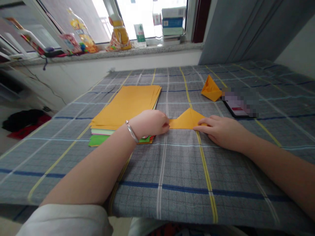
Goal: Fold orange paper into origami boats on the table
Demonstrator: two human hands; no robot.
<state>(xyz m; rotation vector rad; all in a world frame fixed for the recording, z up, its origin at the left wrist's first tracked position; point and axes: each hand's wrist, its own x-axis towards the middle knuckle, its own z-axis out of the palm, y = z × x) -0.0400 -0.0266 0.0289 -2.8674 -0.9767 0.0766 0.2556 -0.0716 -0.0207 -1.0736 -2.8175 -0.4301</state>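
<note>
A partly folded sheet of orange paper (188,120) lies flat on the cloth, with a peak at its far side and a straight near edge. My left hand (154,124), a silver bangle on its wrist, has its fingers closed on the paper's left end. At the right end, my right hand (219,131) pinches the paper's corner between thumb and fingers. Beyond it stands a folded orange paper shape (211,89) with a pointed top. Left of the folded sheet is a stack of coloured paper (128,103), orange on top, partly hidden by my left hand and forearm.
A phone (240,104) lies at the right, close to the folded shape. The plaid tablecloth (182,170) covers the table. On the windowsill (98,56) are bottles, boxes (173,22) and a green-and-white tube (140,34). A grey curtain (236,32) hangs at the back right.
</note>
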